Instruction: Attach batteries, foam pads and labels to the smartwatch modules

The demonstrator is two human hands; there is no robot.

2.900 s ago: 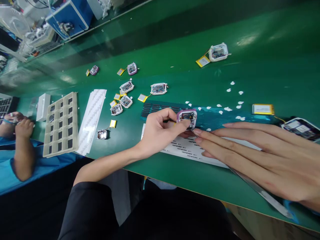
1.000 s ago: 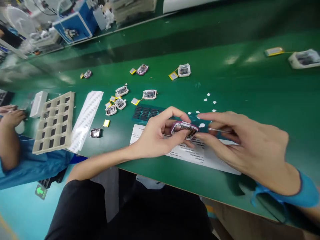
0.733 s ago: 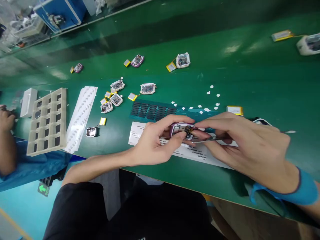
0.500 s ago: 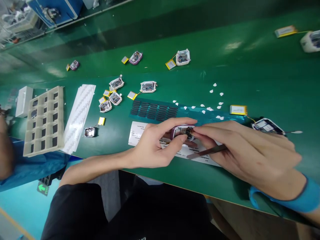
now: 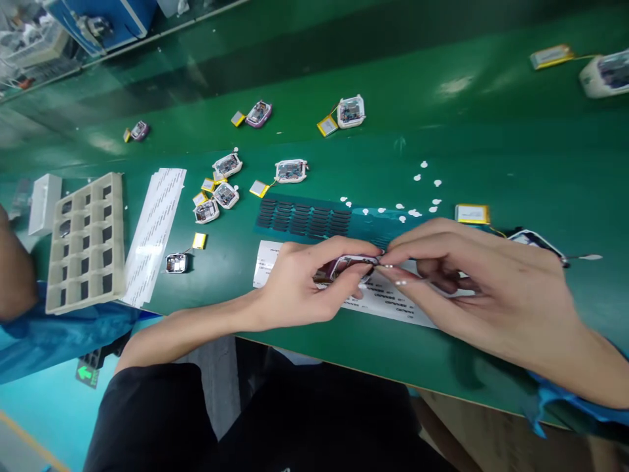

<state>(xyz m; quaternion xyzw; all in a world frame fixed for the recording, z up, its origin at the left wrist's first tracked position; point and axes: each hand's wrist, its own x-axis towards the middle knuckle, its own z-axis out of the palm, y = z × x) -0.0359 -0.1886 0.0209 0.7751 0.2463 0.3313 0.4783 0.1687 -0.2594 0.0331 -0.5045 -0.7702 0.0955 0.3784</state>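
1. The left hand (image 5: pixel 304 282) is curled and firmly grips the purple-framed circuit module (image 5: pixel 350 267), which lies inside its fingers, long axis nearly level, right end rising slightly toward the other hand.
2. The right hand (image 5: pixel 472 282), half closed, has just brought its fingertips to that end; the flat metal tool has dropped from view, and whether it is still held I cannot tell.
3. A printed paper sheet (image 5: pixel 393 307) lies beneath both hands.
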